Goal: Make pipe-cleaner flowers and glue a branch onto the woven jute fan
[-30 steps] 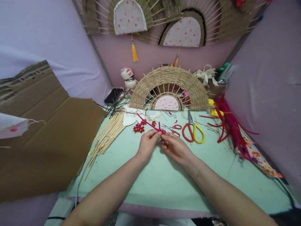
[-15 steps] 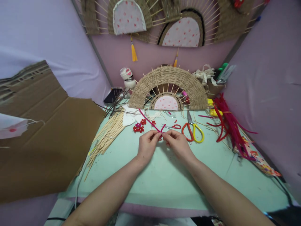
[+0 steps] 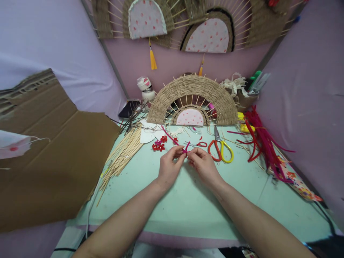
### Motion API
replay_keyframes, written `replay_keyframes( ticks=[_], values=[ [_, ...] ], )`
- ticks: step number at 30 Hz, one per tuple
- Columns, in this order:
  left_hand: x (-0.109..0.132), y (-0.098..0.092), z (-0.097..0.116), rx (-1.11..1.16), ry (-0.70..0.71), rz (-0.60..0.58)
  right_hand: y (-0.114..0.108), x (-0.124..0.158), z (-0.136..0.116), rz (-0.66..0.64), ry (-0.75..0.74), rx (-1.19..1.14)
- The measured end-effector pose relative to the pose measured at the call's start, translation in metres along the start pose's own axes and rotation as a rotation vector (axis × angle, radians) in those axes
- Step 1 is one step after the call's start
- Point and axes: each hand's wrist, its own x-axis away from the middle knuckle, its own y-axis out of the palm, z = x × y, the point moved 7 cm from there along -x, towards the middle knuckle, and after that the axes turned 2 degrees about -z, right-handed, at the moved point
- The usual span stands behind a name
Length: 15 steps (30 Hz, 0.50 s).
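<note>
My left hand [image 3: 170, 165] and my right hand [image 3: 202, 163] meet over the middle of the mint-green table [image 3: 188, 204]. Both pinch a magenta pipe cleaner [image 3: 172, 137] at a bend between their fingertips. Its long end runs up and left toward the woven fan; a short end sticks up by my right thumb. Small red pipe-cleaner flowers [image 3: 159, 144] lie just left of my left hand.
A woven half-round fan [image 3: 192, 94] stands at the back. Red-and-yellow scissors [image 3: 220, 148] and small red scissors [image 3: 198, 144] lie to the right, with a heap of red pipe cleaners [image 3: 262, 141] beyond. Bamboo sticks [image 3: 123, 154] and brown cardboard [image 3: 53, 161] are on the left.
My right hand has moved up and left to meet the left hand. The pipe cleaner's bend has tightened between the fingertips and its short end now points up.
</note>
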Motion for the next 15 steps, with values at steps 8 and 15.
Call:
replay_keyframes(
  ticks=[8,15],
  values=[
    [-0.004,-0.003,-0.003,0.054,-0.082,0.013,0.000,0.000,-0.012,0.008,-0.042,0.190],
    [-0.004,-0.006,0.002,-0.075,0.002,0.004,0.000,0.001,-0.018,0.048,-0.086,0.247]
  ],
)
